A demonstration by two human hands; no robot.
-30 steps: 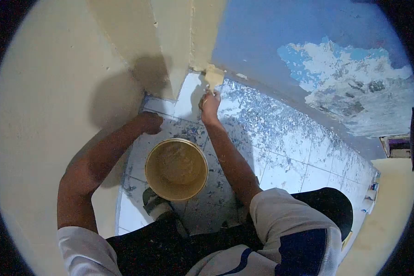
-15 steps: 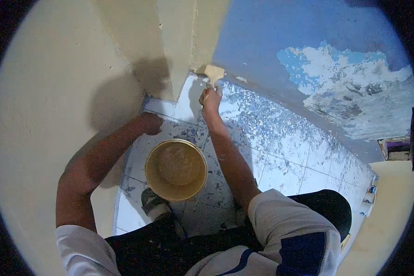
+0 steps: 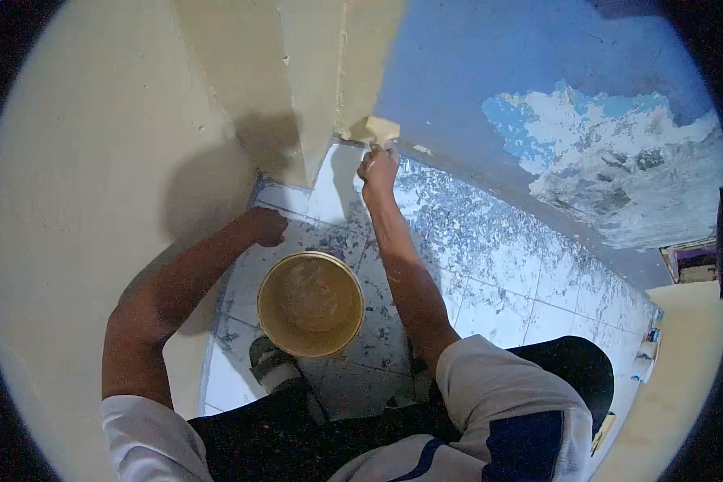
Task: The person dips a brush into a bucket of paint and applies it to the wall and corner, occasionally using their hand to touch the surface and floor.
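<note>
My right hand (image 3: 380, 167) is closed round the handle of a paintbrush (image 3: 382, 131). The brush's wide, cream-coated head lies at the foot of the wall, where the cream paint meets the blue wall (image 3: 458, 64). My left hand (image 3: 268, 226) is curled shut just beyond the rim of a bucket (image 3: 261, 301), near the left wall. Whether its fingers hold anything is hidden. Cream-brown residue coats the inside of the bucket, which stands in front of my feet.
Paint flakes litter the white tiled floor (image 3: 490, 293). The cream wall (image 3: 80, 201) rises close on my left. A peeled grey-white patch (image 3: 586, 169) marks the blue wall. My shoe (image 3: 267, 353) is beside the bucket. Small items (image 3: 647, 353) lie along the far right wall.
The brush head has shifted slightly right along the wall's foot and turned a little. The whole view has dropped slightly; my left hand keeps its place near the bucket.
</note>
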